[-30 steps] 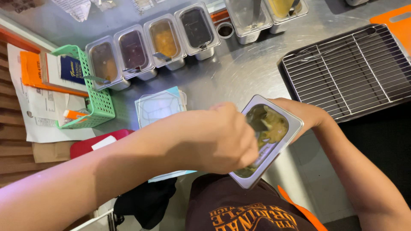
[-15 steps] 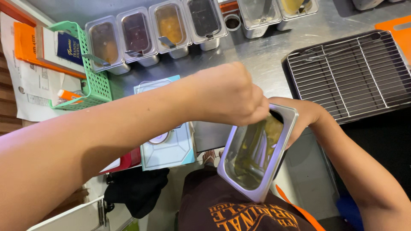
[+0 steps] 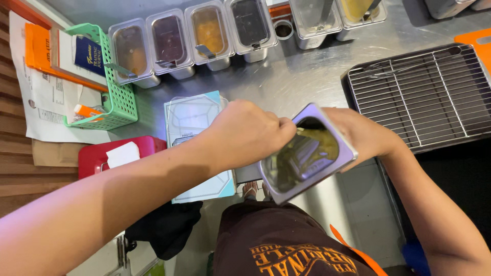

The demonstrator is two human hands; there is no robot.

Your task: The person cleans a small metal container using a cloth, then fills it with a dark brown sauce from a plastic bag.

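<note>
Right hand point(image 3: 365, 135) clamped on the far side of a steel pan point(image 3: 307, 153), fingers wrapped around the rim and the outer wall. Pan held up in the air, close to the body, above the edge of the steel counter point(image 3: 302, 76). Tipped over, open mouth turned toward the left hand point(image 3: 248, 134). Long side of the pan running from up by the right hand, down and in toward the belly. Yellow-green sauce smeared on the inside.

Left hand closed in a fist right at the near rim of the pan, touching it. Knuckles on top, fingers curled under. Probably gripping a small tool that dips into the pan, but hidden by the fist, so cannot tell what. Inside of the pan just to the right of that fist. Left hand nearest the sauce; right hand only behind and under the pan.

Farther from both hands: a row of sauce tubs point(image 3: 192, 38) at the back, a wire rack point(image 3: 424, 94) beyond the right hand, a green basket point(image 3: 110, 87) and a clear lid on a blue sheet point(image 3: 192, 120) beyond the left arm.
</note>
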